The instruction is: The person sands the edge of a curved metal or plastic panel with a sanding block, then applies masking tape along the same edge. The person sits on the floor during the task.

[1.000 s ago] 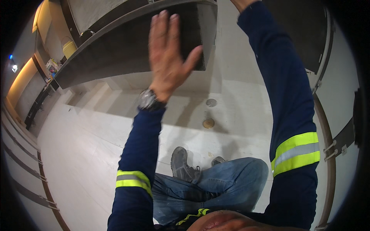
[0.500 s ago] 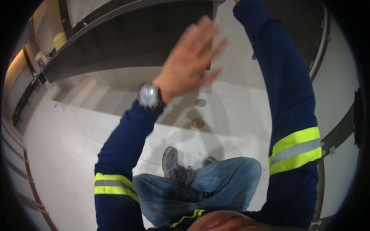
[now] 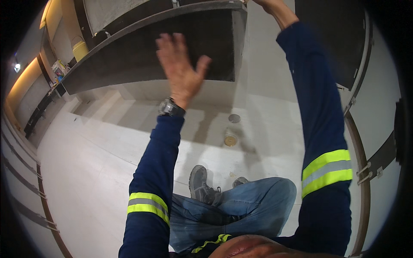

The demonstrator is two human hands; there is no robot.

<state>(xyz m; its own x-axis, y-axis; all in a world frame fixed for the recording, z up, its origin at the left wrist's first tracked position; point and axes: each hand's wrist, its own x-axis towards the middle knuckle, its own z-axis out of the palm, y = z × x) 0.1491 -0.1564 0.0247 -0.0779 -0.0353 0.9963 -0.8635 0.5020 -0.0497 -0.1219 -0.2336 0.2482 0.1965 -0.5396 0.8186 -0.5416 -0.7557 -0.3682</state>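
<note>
My left hand (image 3: 180, 71), with a dark watch (image 3: 171, 107) at its wrist, is raised in front of the dark front panel (image 3: 129, 51) of a long counter. Its fingers are spread and nothing is in it; whether it touches the panel I cannot tell. At the top edge of the view, near the counter's right end, is my right hand (image 3: 275, 7). Its fingers are mostly cut off there, so what it holds or touches is hidden.
A yellow bucket (image 3: 80, 50) stands on the counter's far left. Two round floor covers, one grey (image 3: 234, 118) and one brass-coloured (image 3: 230, 140), lie beyond my shoes (image 3: 200, 182). White-fronted panels (image 3: 380, 81) with handles line the right side.
My left hand has swung left, away from the counter's right end, its fingers still spread. The view has shifted slightly, and more of my right hand and wrist now shows at the top.
</note>
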